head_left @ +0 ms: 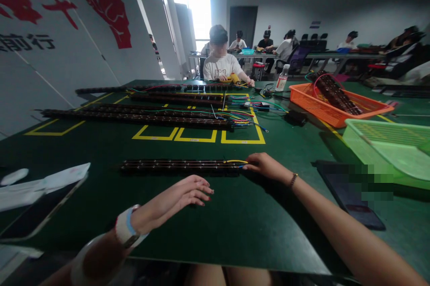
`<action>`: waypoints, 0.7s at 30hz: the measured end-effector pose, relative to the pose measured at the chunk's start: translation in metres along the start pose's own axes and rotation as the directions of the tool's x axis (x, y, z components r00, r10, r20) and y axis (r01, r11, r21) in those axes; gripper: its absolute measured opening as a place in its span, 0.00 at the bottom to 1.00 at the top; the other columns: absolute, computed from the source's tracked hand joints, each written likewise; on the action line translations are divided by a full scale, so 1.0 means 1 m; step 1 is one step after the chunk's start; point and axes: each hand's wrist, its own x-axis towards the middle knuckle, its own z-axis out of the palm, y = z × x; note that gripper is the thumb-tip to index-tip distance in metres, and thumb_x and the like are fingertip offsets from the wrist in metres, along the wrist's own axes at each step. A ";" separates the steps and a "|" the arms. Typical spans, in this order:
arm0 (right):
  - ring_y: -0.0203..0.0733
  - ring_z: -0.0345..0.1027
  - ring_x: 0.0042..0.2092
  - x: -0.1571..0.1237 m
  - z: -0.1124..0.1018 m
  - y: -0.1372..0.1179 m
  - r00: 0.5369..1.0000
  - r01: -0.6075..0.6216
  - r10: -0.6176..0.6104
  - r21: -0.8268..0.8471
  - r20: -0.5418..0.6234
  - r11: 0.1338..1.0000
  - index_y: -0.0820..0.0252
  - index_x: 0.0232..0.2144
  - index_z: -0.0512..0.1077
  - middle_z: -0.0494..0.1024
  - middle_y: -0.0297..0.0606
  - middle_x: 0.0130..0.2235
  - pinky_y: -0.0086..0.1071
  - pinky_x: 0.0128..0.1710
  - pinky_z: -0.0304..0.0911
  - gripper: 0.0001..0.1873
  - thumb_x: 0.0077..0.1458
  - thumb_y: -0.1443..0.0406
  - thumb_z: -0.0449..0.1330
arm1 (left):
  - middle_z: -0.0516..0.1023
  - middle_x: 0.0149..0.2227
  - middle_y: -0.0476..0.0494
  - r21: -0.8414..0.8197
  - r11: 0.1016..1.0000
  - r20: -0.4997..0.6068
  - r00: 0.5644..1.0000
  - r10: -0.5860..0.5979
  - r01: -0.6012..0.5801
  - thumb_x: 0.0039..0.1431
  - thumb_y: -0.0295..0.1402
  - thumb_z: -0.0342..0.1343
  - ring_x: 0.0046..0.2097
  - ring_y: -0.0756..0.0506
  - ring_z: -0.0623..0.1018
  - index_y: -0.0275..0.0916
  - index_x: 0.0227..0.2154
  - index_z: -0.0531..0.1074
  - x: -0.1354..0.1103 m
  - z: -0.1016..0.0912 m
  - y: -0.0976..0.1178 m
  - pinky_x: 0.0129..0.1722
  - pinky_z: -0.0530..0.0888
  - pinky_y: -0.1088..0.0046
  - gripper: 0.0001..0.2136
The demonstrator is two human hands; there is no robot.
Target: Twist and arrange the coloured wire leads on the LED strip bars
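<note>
A long dark bar (174, 166) with thin metallic lines along it lies crosswise on the green table. At its right end a yellow wire (235, 161) and a short blue wire end (241, 167) stick out. There the fingers of my right hand (267, 166) are pinched on the wires; the fingertips partly hide which strands they hold. Just in front of the bar is my left hand (179, 198), fingers stretched out with nothing in them. It wears a white band (126, 230) at the wrist.
Farther back lie more dark bars (151, 118) with coloured wires, over yellow tape outlines (243, 142). To the right are an orange basket (316, 100), a green basket (369, 151) and a dark flat device (349, 196). A phone (43, 210) lies left. A person (220, 64) sits opposite.
</note>
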 end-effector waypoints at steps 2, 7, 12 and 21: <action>0.36 0.65 0.28 0.003 0.009 -0.010 0.996 -0.025 0.028 0.035 -0.083 0.999 0.62 0.30 0.72 0.73 0.36 0.27 0.28 0.29 0.58 0.18 0.58 0.54 0.53 | 0.75 0.46 0.36 -0.217 0.976 -0.023 0.999 -0.043 0.037 0.57 0.38 0.50 0.49 0.40 0.73 0.36 0.40 0.71 -0.007 -0.008 -0.012 0.50 0.67 0.61 0.13; 0.35 0.64 0.28 0.016 0.031 -0.035 0.961 0.015 -0.004 0.037 -0.276 0.999 0.61 0.27 0.71 0.71 0.34 0.26 0.27 0.28 0.56 0.18 0.59 0.55 0.52 | 0.75 0.44 0.35 -0.334 0.942 -0.063 0.998 -0.029 0.006 0.59 0.36 0.50 0.46 0.42 0.74 0.34 0.38 0.71 -0.016 -0.013 -0.021 0.51 0.65 0.62 0.11; 0.35 0.65 0.30 0.015 0.035 -0.032 0.995 0.050 -0.044 0.074 -0.086 0.996 0.62 0.32 0.74 0.75 0.36 0.30 0.26 0.28 0.56 0.16 0.56 0.55 0.57 | 0.75 0.42 0.34 -0.272 0.960 0.145 0.989 -0.023 0.062 0.59 0.34 0.47 0.43 0.42 0.75 0.33 0.38 0.70 -0.003 0.021 -0.022 0.46 0.66 0.63 0.11; 0.35 0.65 0.29 0.006 0.021 -0.010 0.993 -0.031 -0.003 0.275 0.121 0.961 0.64 0.32 0.75 0.76 0.36 0.29 0.27 0.29 0.58 0.22 0.57 0.51 0.53 | 0.76 0.37 0.35 -0.156 0.963 0.414 0.900 -0.138 0.219 0.60 0.34 0.43 0.38 0.46 0.76 0.32 0.35 0.70 0.072 0.084 -0.021 0.44 0.65 0.66 0.13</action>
